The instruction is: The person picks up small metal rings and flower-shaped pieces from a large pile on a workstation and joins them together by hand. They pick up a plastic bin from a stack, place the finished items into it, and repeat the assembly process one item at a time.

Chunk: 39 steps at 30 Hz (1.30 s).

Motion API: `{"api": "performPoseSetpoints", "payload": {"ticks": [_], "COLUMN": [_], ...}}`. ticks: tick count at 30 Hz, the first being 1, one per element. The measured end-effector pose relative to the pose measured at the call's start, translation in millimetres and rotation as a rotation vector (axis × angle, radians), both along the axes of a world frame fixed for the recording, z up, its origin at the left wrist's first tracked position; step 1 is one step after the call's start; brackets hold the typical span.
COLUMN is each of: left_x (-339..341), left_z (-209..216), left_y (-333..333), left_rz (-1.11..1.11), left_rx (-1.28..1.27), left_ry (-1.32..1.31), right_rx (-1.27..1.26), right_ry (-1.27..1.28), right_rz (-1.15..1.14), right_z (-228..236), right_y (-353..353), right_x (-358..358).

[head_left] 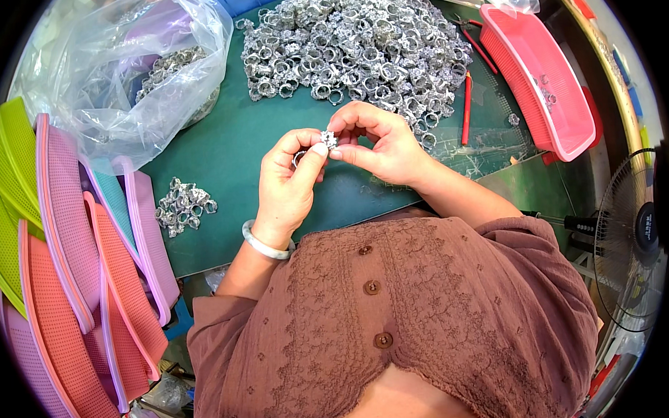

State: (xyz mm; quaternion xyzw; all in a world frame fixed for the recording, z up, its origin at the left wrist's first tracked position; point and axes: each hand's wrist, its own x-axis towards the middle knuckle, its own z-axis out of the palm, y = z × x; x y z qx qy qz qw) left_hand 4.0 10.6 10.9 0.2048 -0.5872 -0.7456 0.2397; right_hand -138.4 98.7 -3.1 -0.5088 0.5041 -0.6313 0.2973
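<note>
A green-topped worktop (229, 150) carries the goods before me, its near edge running just ahead of my brown blouse (426, 301). At far left, mesh baskets (69, 203) in lime, purple and coral stand on edge and nested, an arrangement that probably saves room. Beside them, a clear plastic bag (109, 84) lies open, its walls apparently containing further metal pieces so they do not scatter. A small pile of rings (183, 205) sits near my left forearm, well apart from the main stock, likely so the two lots do not mix. My left hand (285, 170) rises from below, fingers curled and thumb forward, pinching a silver-toned piece (328, 140); a hoop (300, 158) shows among those fingers, and I cannot tell whether it belongs to the same item. The piece is above the worktop, between both hands, presumably to bring it into clear view. Behind it, the large heap (358, 46) of rings lies within easy reach. My right hand (380, 145) comes in from the right, index finger above and thumb below, closed narrowly at the piece's other side. Further right are a slim red tool (466, 108), red-handled pliers (484, 53), and a pink basket (506, 70) containing a few small pieces.
</note>
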Motion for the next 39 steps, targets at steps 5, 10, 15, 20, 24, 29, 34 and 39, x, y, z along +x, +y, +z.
{"api": "performPoseSetpoints", "payload": {"ticks": [5, 10, 15, 20, 24, 29, 34, 39], "left_x": [0.1, 0.1, 0.4, 0.5, 0.6, 0.7, 0.0, 0.5], "left_z": [-0.6, -0.3, 0.2, -0.1, 0.3, 0.4, -0.4, -0.8], "left_y": [-0.3, -0.1, 0.4, 0.1, 0.0, 0.2, 0.8, -0.9], "left_rz": [-0.003, 0.0, 0.0, -0.009, -0.012, -0.009, 0.012, -0.08], "left_rx": [-0.015, -0.021, 0.0, 0.005, 0.005, 0.009, 0.027, 0.059], "left_ry": [0.002, 0.001, 0.002, 0.003, 0.004, -0.001, -0.005, -0.153], "right_rx": [-0.014, -0.028, -0.028, -0.03, -0.018, -0.016, -0.032, -0.078], "right_ry": [0.0, 0.014, 0.014, 0.007, -0.001, -0.006, 0.016, 0.173], "right_rz": [0.001, -0.005, -0.009, -0.003, 0.0, 0.0, -0.009, -0.034], "right_z": [-0.5, -1.2, -0.7, -2.1, -1.2, -1.8, -1.9, -0.1], "right_y": [-0.1, -0.4, -0.5, -0.6, 0.0, 0.1, 0.0, -0.1], "right_x": [0.0, -0.2, 0.4, 0.4, 0.7, 0.8, 0.2, -0.2]}}
